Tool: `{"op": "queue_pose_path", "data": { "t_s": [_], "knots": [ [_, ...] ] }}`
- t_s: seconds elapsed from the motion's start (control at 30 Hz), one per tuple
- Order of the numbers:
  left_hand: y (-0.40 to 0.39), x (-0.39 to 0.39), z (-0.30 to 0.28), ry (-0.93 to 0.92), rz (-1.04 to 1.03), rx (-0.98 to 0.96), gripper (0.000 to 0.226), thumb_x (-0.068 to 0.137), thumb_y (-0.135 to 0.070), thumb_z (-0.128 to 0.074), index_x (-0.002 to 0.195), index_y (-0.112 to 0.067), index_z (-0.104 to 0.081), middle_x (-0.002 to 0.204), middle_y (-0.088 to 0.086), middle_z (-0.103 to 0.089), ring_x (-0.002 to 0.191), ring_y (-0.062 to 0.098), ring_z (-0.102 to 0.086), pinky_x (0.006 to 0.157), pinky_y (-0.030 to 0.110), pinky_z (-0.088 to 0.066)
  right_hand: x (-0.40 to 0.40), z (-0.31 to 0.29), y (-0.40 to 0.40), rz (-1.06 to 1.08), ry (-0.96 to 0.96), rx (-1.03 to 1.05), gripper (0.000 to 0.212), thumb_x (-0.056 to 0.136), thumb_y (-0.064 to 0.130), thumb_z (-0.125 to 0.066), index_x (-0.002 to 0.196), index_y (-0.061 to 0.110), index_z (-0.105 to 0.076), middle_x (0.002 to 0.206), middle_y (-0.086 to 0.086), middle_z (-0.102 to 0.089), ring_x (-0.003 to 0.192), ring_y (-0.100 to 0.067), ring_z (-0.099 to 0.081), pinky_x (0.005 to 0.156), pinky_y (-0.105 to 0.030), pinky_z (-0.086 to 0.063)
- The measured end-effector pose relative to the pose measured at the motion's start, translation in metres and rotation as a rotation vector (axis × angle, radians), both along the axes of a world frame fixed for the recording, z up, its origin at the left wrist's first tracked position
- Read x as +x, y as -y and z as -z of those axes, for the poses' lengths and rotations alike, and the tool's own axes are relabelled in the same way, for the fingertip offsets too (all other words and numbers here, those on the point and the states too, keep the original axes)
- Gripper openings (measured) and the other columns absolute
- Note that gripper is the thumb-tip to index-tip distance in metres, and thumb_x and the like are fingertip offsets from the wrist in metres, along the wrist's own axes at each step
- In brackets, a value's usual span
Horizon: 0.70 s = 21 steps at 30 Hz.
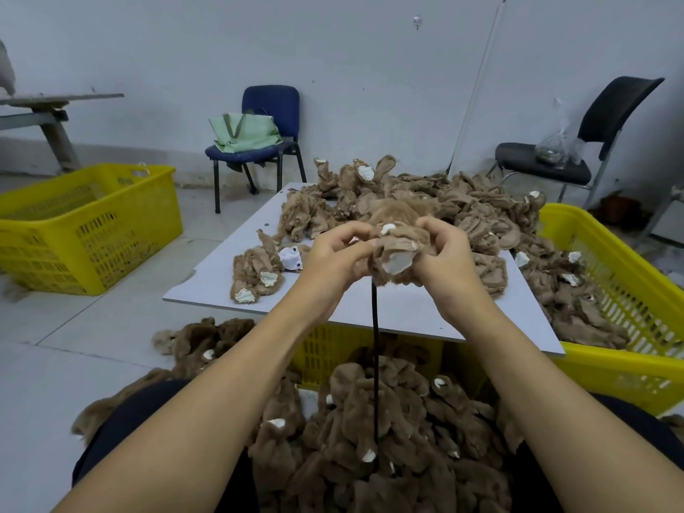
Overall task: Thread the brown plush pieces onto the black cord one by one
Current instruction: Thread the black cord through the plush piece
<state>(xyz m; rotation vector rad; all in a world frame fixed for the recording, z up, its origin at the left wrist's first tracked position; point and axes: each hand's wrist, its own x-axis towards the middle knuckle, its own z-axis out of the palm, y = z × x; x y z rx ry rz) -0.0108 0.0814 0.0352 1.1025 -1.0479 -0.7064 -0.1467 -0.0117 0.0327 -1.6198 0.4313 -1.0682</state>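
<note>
We found the fingers (pixel 364 241) of both hands curled about a single brown plush piece (pixel 398 259) raised over the near part of the bench (pixel 425 309). The left hand (pixel 335 259) pinched the piece at its left edge, the fingertips bunched tight against the fabric. The right hand (pixel 446 253) gripped the same piece from the right, thumb and fingers closed round its fur. A white inner patch on the piece faced us. The black cord (pixel 375 346) emerged from beneath the piece, between the two hands, and hung straight down. Whether the left hand also held the cord's end we could not tell.

The cord's lower length ran into a heap of threaded plush pieces (pixel 370 438) lying across the person's lap and between the knees. On the bench behind the hands we recorded a large loose pile of plush pieces (pixel 425 194), with a small cluster (pixel 259 272) set apart at the left. The bench board rested on a yellow basket (pixel 610 372) that extended to the right. A second yellow basket (pixel 85 224) stood on the floor well to the left. A blue chair (pixel 272 112) carrying a green bag (pixel 244 133) and a black chair (pixel 599 120) stood against the wall.
</note>
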Motion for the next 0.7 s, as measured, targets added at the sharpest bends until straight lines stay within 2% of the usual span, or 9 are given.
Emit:
{"op": "queue_pose_path", "data": {
  "t_s": [0.1,0.23,0.3,0.33,0.4,0.47,0.5,0.6,0.7],
  "knots": [
    [-0.003,-0.002,0.0,0.031,0.077,-0.014,0.003,0.095,0.002,-0.063,0.098,0.002,-0.063,0.1,0.022,-0.063,0.096,0.032,-0.063,0.087,0.048,-0.058,0.0,0.003,0.001,0.021,0.005,-0.076,0.021,0.077,0.001,-0.074,0.077,0.005,-0.053,0.066,-0.008,-0.053,0.054,-0.015,-0.05,0.043,-0.025,-0.044],
    [0.0,-0.013,-0.002,0.11,0.032,-0.065,0.01,0.093,0.002,-0.067,0.089,0.003,-0.059,0.087,0.012,-0.051,0.082,0.022,-0.053,0.072,0.031,-0.052,-0.001,0.006,0.007,0.093,0.051,-0.134,0.029,0.079,-0.006,-0.071,0.084,-0.005,-0.043,0.07,-0.023,-0.05,0.059,-0.025,-0.045,0.041,-0.037,-0.046],
    [0.002,-0.015,-0.003,0.21,-0.007,-0.066,0.019,0.089,0.0,-0.073,0.092,0.011,-0.057,0.087,0.015,-0.047,0.083,0.022,-0.048,0.075,0.035,-0.046,0.002,0.007,0.006,0.11,0.059,-0.126,0.031,0.076,-0.011,-0.068,0.084,-0.004,-0.039,0.074,-0.034,-0.047,0.056,-0.033,-0.045,0.04,-0.046,-0.045],
    [0.003,-0.014,-0.003,0.273,-0.032,-0.067,0.023,0.088,-0.001,-0.075,0.093,0.013,-0.057,0.088,0.02,-0.047,0.084,0.021,-0.048,0.076,0.035,-0.044,0.004,0.008,0.005,0.114,0.071,-0.115,0.033,0.074,-0.013,-0.068,0.083,-0.001,-0.039,0.074,-0.035,-0.046,0.055,-0.033,-0.046,0.039,-0.043,-0.044],
    [0.005,-0.009,-0.003,0.36,-0.09,-0.071,0.022,0.086,0.001,-0.076,0.094,0.013,-0.059,0.091,0.026,-0.05,0.082,0.02,-0.048,0.073,0.036,-0.043,0.008,0.009,0.003,0.108,0.076,-0.094,0.035,0.073,-0.011,-0.07,0.081,0.006,-0.04,0.074,-0.035,-0.049,0.055,-0.031,-0.049,0.041,-0.04,-0.045],
    [0.006,-0.002,-0.004,0.404,-0.137,-0.086,0.014,0.084,0.009,-0.072,0.09,0.01,-0.06,0.087,0.019,-0.052,0.08,0.02,-0.05,0.072,0.045,-0.045,0.01,0.008,0.005,0.078,0.029,-0.088,0.032,0.074,-0.006,-0.074,0.084,0.003,-0.046,0.078,-0.031,-0.053,0.059,-0.035,-0.052,0.045,-0.044,-0.051],
    [0.006,0.001,-0.004,0.415,-0.158,-0.096,0.012,0.083,0.011,-0.071,0.087,0.009,-0.06,0.086,0.016,-0.052,0.08,0.021,-0.051,0.072,0.047,-0.046,0.011,0.007,0.006,0.053,0.005,-0.084,0.029,0.075,-0.003,-0.076,0.087,0.003,-0.05,0.08,-0.026,-0.057,0.062,-0.032,-0.054,0.048,-0.041,-0.052],
    [0.005,0.011,-0.005,0.382,-0.228,-0.137,0.014,0.085,0.006,-0.072,0.082,0.006,-0.059,0.083,0.014,-0.052,0.076,0.016,-0.055,0.063,0.041,-0.05,0.011,0.006,0.007,-0.094,-0.035,0.006,0.021,0.078,0.005,-0.071,0.094,0.013,-0.059,0.082,-0.009,-0.065,0.069,-0.017,-0.059,0.054,-0.027,-0.048],
    [0.004,0.013,-0.002,0.407,-0.311,-0.17,0.014,0.086,0.003,-0.073,0.079,0.003,-0.06,0.082,0.009,-0.054,0.072,0.008,-0.055,0.06,0.036,-0.052,0.011,0.006,0.005,-0.145,-0.051,0.042,0.023,0.07,0.023,-0.067,0.09,0.016,-0.057,0.083,-0.009,-0.062,0.07,-0.02,-0.056,0.057,-0.027,-0.045]
  ]
}}
